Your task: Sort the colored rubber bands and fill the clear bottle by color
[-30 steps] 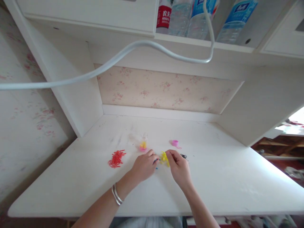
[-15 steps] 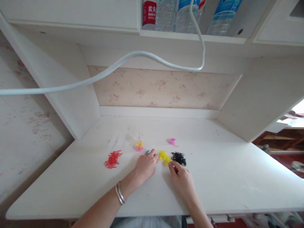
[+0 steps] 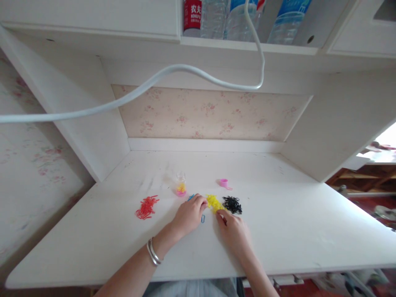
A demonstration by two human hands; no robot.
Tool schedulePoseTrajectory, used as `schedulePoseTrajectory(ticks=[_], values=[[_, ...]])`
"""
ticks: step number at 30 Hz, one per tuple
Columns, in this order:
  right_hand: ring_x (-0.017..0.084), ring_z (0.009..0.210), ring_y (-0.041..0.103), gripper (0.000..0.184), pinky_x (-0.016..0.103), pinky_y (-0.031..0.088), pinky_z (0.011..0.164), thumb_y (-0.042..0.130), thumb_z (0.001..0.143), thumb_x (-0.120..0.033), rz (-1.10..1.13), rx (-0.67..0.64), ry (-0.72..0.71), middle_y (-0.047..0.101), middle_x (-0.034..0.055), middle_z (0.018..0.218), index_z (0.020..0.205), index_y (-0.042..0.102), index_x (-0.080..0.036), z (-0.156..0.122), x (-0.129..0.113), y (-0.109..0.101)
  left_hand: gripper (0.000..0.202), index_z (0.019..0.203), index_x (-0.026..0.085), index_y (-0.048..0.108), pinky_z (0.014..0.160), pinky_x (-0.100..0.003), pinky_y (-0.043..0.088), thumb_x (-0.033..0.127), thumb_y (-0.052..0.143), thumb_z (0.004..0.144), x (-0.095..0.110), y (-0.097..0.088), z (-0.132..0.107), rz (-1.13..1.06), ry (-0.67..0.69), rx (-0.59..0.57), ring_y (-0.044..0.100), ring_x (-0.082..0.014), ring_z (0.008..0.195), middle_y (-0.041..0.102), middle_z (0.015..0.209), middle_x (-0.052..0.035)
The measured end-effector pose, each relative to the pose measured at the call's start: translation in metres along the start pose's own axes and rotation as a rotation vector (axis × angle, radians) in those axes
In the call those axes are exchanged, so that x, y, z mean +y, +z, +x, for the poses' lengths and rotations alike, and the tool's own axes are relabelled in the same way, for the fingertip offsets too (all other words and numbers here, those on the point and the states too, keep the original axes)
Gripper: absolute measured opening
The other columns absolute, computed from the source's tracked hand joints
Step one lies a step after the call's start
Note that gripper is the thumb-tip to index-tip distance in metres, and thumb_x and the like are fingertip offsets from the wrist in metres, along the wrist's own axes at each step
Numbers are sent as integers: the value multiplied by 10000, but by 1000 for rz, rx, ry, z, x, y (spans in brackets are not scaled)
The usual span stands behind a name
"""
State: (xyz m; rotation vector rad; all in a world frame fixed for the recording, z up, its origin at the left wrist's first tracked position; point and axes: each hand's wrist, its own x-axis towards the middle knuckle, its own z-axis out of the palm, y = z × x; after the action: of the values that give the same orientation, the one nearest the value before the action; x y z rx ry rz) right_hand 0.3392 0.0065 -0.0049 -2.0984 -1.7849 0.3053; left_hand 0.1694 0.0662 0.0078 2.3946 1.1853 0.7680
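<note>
My left hand (image 3: 192, 211) has its fingers pinched together at the left edge of a yellow pile of small rubber bands (image 3: 213, 202); what lies between the fingertips is too small to make out. A blue pile of rubber bands (image 3: 191, 197) is partly hidden behind this hand. One single blue rubber band (image 3: 203, 218) lies on the tabletop just right of it. At the near edge of the yellow pile, my right hand (image 3: 235, 231) is closed in a pinch, its hold hidden by the fingers. Beside it lies a black pile of rubber bands (image 3: 232, 205).
A red pile of rubber bands (image 3: 147, 207) lies at the left on the white table (image 3: 278, 231). Behind the hands stand a small clear jar (image 3: 181, 187) with yellow and pink contents and a pink cap (image 3: 224, 182). A white cable (image 3: 182, 68) crosses above, below shelved bottles (image 3: 213, 18).
A single blue rubber band now shows on the table beside my left hand. Both hands have shifted only slightly, and the view has tilted a little.
</note>
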Motion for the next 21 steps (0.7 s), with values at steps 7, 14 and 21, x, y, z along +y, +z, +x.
schedulePoseTrajectory(ticks=[7,14,21], values=[[195,706,651,318,259,366,577,414,868,-435,12,-6,-4,718,30,814,1011,673,-315,1,-3,0,231,1089,209,559,854,-282,466,215,394,928,-2,-4,1,-126,8,100,582,-154,952,600,1041,-53],[192,713,658,330,250,340,552,357,910,-387,-43,-12,-39,717,48,832,969,669,-298,-1,-2,0,217,956,207,621,828,-292,472,254,411,928,1,-12,1,-193,41,186,575,-148,884,606,938,-51],[193,736,661,359,240,366,569,293,936,-380,43,20,-39,713,49,891,1023,620,-259,0,3,3,178,897,196,595,768,-258,465,292,445,913,-2,-32,3,-269,3,371,569,-140,844,603,906,-43]])
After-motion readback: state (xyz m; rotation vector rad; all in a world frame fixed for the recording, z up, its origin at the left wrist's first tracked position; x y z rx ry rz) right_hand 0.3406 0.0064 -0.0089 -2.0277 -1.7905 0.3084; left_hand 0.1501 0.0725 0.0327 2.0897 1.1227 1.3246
